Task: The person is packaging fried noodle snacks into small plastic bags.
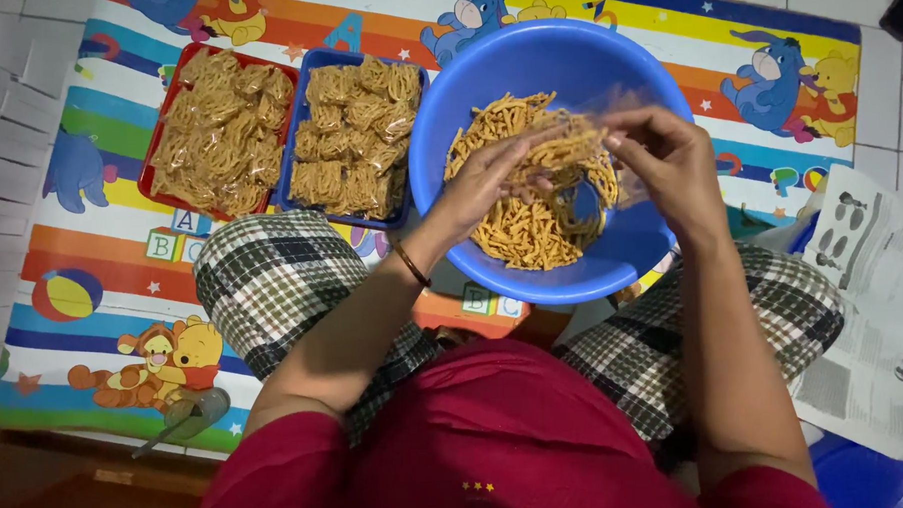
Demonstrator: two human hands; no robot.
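Note:
A round blue plastic basin (466, 93) rests between my knees, holding a heap of orange-yellow fried snack sticks (526, 231). Over the basin my left hand (484, 178) cups a bunch of sticks and presses them into a small clear plastic bag (607, 113). My right hand (668, 156) grips the bag by its mouth at the right side. A brown bangle (412, 265) circles my left wrist.
A red tray (158, 144) and a blue tray (297, 119), both packed with filled snack bags, lie at the upper left on a colourful cartoon mat (103, 296). Newspaper sheets (873, 299) lie at the right. White tiled floor borders the mat.

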